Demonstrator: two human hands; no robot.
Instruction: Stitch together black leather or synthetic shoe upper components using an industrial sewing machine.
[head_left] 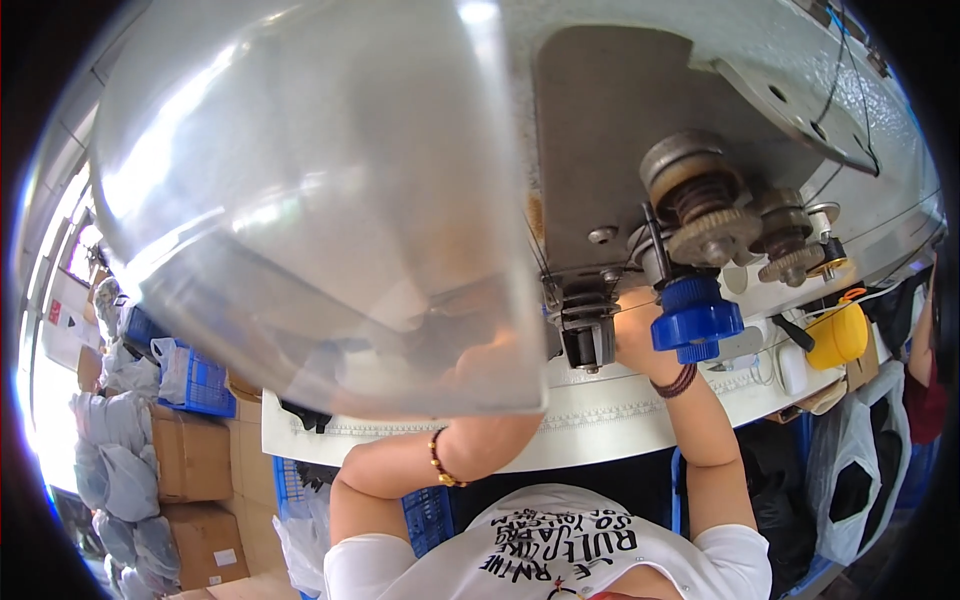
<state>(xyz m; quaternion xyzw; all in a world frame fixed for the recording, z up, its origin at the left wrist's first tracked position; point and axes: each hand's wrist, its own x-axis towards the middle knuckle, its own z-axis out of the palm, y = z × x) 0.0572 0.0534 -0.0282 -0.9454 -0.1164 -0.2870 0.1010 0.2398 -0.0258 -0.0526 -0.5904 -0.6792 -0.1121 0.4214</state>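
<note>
A large sewing machine head (620,110) fills the upper part of the view, with a clear plastic guard (300,200) across its left side. Through the guard, my left hand (490,362) shows only as a blur over the white worktable (600,420); its fingers cannot be made out. My right hand (636,335) reaches in beside the presser and needle area (587,330), behind a blue adjusting knob (695,318). Its fingers are hidden by the machine. Whether either hand holds anything does not show. Threads run to metal tension discs (705,200).
On the table's right stands a yellow container (838,335). Cardboard boxes (190,455), plastic-wrapped bundles (110,430) and a blue crate (200,375) are stacked at left. A translucent bag (860,460) hangs at right, near another person's arm (920,345). A ruler strip (590,415) runs along the table's front.
</note>
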